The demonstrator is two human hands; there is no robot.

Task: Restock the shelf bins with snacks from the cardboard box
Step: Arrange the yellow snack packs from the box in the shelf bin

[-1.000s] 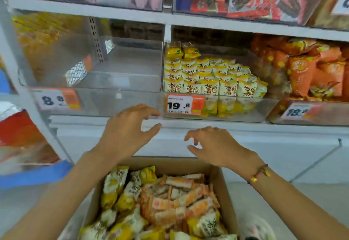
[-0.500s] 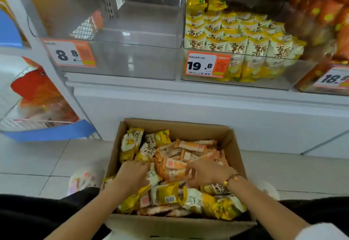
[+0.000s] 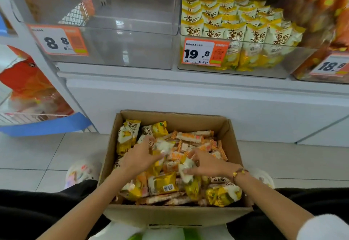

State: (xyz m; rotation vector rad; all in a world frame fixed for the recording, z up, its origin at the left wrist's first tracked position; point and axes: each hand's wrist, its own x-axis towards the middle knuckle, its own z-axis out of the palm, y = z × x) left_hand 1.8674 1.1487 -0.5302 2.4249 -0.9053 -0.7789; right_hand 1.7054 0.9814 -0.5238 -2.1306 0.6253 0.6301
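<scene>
Both hands are down in the cardboard box (image 3: 232,134). The left hand (image 3: 140,157) grips a yellow snack pack (image 3: 162,146), and the right hand (image 3: 205,162) grips another (image 3: 186,169). The yellow bin (image 3: 283,73) sits up and to the right, nearer the right hand

1. The price tag (image 3: 58,40) on the front of the clear left bin (image 3: 113,50) reads "8.8" in black on white, beside an orange panel whose code is too blurred to read.
2. The price tag (image 3: 204,51) on the front of the middle bin (image 3: 279,70) reads "19.8", with a line of small Chinese print above and a barcode below, both too small to read.
3. The price tag (image 3: 331,66) on the right bin shows "18.", with the last digit cut off at the frame edge.
4. The yellow and white packets (image 3: 234,32) in the middle bin carry the large characters "薯愿".
5. A yellow packet (image 3: 130,128) in the cardboard box (image 3: 170,215) carries the same 2 characters; another packet (image 3: 163,184) shows a barcode, unreadable.
</scene>
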